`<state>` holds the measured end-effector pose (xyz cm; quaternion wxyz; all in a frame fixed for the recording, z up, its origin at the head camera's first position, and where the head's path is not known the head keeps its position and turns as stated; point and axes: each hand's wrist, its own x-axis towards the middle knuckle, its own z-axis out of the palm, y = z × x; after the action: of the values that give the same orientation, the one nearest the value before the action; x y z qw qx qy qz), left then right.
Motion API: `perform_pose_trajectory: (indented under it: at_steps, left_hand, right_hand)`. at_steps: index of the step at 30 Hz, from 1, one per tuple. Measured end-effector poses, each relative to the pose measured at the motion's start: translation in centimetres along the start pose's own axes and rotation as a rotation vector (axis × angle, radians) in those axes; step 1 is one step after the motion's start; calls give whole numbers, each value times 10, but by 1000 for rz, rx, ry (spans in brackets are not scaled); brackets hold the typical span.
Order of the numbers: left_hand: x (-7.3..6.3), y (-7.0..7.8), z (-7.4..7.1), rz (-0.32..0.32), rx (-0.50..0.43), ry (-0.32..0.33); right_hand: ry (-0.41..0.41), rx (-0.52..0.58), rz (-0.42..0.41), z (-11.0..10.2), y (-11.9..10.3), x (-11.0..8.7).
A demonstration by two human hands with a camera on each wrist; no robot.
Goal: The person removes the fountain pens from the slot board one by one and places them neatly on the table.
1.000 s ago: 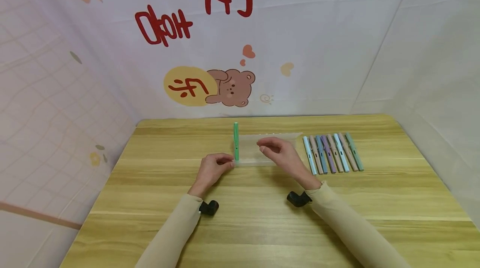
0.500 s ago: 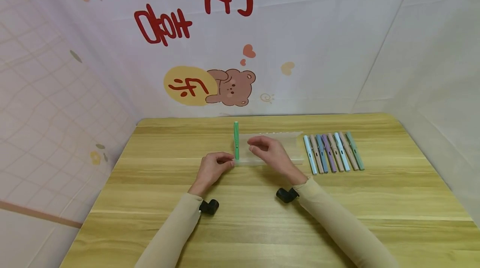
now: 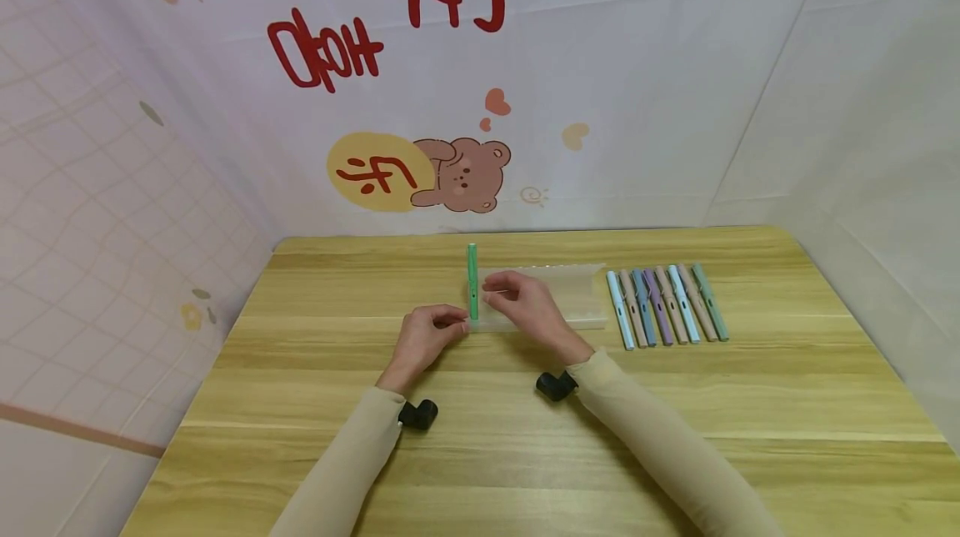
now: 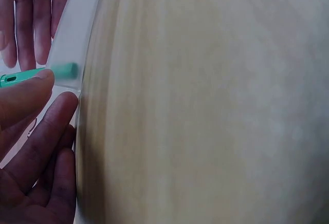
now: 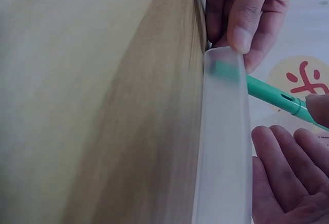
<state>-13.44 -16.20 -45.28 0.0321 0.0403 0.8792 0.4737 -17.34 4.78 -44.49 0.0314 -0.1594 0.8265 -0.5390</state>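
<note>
A green pen (image 3: 473, 280) is at the left end of a translucent plastic case (image 3: 577, 297), pointing away from me. One end shows blurred through the case's front wall (image 5: 224, 152) in the right wrist view. My left hand (image 3: 427, 343) pinches the case's front left corner between thumb and fingers, close by the pen's end. Just right of the pen is my right hand (image 3: 529, 308), over the case, its fingers extended and holding nothing. In the right wrist view its thumb overlaps the pen (image 5: 272, 94).
Right of the case lies a slanted row of several pens (image 3: 663, 308) in light blue, beige, blue, purple and green. A wood-grain table (image 3: 480, 454) carries everything. Behind it hangs a white printed cloth (image 3: 645, 87), with another along the left side.
My right hand has moved left across the case, up to the green pen. The left hand, the case and the pen hold nearly the same place.
</note>
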Motion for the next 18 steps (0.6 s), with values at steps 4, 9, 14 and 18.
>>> perform_pose_trajectory:
  at_steps: [4, 9, 14, 18]
  left_hand:
    - [0, -1, 1, 1, 1, 0]
    - [-1, -1, 1, 5, 4, 0]
    - [-2, 0, 1, 5, 9, 0]
    - [-3, 0, 2, 3, 13, 1]
  right_hand:
    - [0, -9, 3, 5, 1, 3]
    - [-12, -11, 4, 10, 1, 6]
    - [-30, -13, 17, 14, 1, 7]
    - [-37, -19, 23, 17, 1, 7]
